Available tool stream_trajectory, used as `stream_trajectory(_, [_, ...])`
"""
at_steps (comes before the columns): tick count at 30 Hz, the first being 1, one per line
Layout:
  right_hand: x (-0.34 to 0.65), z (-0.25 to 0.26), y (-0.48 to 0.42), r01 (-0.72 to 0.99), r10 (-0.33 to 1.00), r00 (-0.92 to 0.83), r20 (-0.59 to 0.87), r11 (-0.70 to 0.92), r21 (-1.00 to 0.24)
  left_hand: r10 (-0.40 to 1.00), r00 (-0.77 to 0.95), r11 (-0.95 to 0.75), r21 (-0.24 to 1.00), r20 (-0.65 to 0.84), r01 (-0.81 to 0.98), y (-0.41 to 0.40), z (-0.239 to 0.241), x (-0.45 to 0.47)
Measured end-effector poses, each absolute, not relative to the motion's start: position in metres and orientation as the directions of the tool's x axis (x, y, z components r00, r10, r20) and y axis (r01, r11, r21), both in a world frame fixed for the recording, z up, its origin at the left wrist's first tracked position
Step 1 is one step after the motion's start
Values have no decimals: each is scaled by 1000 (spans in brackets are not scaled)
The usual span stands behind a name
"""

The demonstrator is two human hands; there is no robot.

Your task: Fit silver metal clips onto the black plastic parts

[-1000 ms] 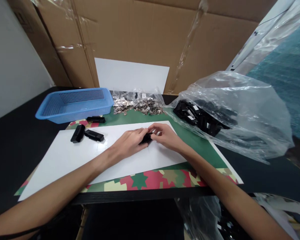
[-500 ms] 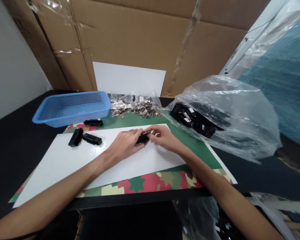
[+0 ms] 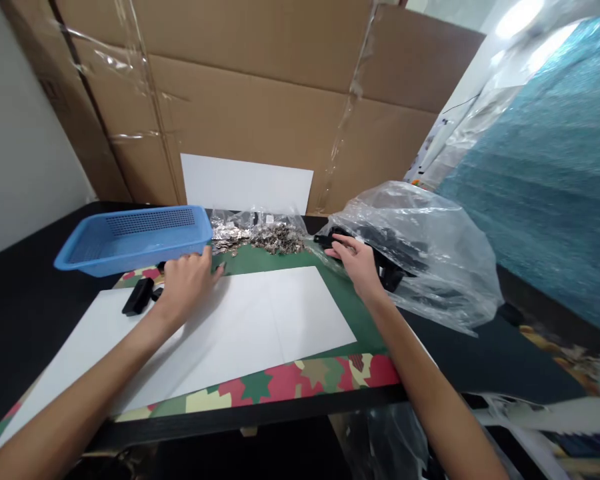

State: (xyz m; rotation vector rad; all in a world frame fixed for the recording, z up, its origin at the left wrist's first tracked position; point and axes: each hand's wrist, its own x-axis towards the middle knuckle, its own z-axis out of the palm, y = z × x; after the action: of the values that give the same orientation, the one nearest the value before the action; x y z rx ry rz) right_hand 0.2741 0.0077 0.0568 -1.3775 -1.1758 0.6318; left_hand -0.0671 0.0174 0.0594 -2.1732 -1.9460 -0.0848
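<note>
My left hand (image 3: 186, 283) is over the left part of the white board (image 3: 260, 320), back of the hand up. Its thumb is spread from the fingers, with a small dark bit by the thumb tip; whatever lies under the palm is hidden. Beside that hand lies a black oblong plastic part (image 3: 139, 297), with another dark piece (image 3: 157, 293) partly covered by the wrist. At the mouth of the clear plastic bag (image 3: 430, 227), my right hand (image 3: 355, 260) pinches one black plastic part (image 3: 323, 241). More black parts (image 3: 391, 277) sit in the bag.
A blue plastic basket (image 3: 135, 257) stands at the back left. Small metal pieces (image 3: 279, 239) lie heaped by clear bags at the back. A green mat (image 3: 353, 300) with a patterned border lies under the board. Cardboard (image 3: 255, 113) walls the back.
Both hands were together on a black part mid-board. My left hand has moved left toward the lying parts, and my right hand has gone right to the bag's black parts. The view has shifted.
</note>
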Motion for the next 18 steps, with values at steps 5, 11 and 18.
stream_trajectory(5, [284, 57, 10, 449, 768, 451, 454, 244, -859, 991, 55, -38, -139, 120, 990, 14, 50, -73])
stream_trajectory(11, [319, 57, 13, 771, 620, 460, 635, 74, -632, 995, 14, 0, -132, 104, 991, 15, 43, -77])
stream_trajectory(18, [324, 45, 9, 950, 727, 311, 612, -215, -228, 993, 39, -21, -154, 112, 988, 17, 44, -78])
